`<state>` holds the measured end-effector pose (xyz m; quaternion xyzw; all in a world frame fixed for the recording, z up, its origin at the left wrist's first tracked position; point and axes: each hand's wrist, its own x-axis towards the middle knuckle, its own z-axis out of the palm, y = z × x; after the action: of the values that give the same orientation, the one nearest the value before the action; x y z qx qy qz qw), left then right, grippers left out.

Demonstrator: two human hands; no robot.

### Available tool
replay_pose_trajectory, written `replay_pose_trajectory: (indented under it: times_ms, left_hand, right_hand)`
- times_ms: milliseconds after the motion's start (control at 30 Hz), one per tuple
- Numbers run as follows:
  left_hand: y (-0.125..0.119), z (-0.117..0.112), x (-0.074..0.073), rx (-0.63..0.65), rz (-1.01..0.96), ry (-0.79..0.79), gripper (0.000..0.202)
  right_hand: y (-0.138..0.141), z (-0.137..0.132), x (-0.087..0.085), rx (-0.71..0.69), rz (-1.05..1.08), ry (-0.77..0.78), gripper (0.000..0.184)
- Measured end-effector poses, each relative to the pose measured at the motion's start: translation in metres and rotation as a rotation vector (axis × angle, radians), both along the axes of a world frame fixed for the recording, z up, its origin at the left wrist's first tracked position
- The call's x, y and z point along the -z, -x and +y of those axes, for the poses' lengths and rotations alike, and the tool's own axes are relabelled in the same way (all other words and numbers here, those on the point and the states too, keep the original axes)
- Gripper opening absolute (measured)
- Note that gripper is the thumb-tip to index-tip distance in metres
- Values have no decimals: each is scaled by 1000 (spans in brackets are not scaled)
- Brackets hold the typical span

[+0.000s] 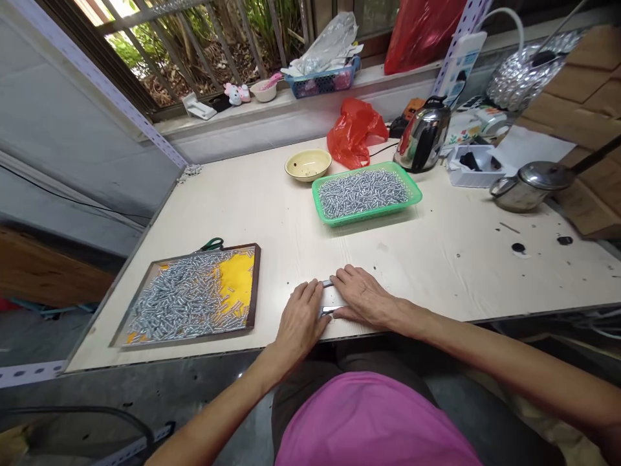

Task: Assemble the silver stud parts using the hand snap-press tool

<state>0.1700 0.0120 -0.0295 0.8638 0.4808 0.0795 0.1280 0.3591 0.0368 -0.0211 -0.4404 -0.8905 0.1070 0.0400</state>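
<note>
At the front edge of the table, my left hand (299, 317) and my right hand (361, 294) face each other with a small gap between them. Their fingers are bent around a shiny metal piece (332, 310). Two short bars of it show in the gap, one nearer and one farther, with pale tabletop between; its ends are hidden under my fingers. To the left lies a shallow tray (257, 278) with a yellow bottom, strewn with small silvery metal pins (179, 294). Beyond my hands stands a green plastic basket (369, 217) full of similar pins (363, 191).
Green-handled scissors (212, 244) lie behind the tray. Farther back are a yellowish bowl (308, 165), a red plastic bag (356, 133) and an electric kettle (424, 134). At right stand a white box (473, 175), a metal pot (528, 188) and cardboard (589, 129).
</note>
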Motion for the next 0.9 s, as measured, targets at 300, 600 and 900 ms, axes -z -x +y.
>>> replay_pose_trajectory:
  times_ms: [300,600,900]
  left_hand:
    - [-8,19,-14,82,221,57,52]
    - [-6,22,-10,-38,210,61,17]
    - [14,4,-22,-170,11,-89,50]
  right_hand:
    - [-2,-1,-6,-20,7,50,38]
    - [10,5,8,-13,20,95,8]
    - [2,-1,13,30,175,-3,58]
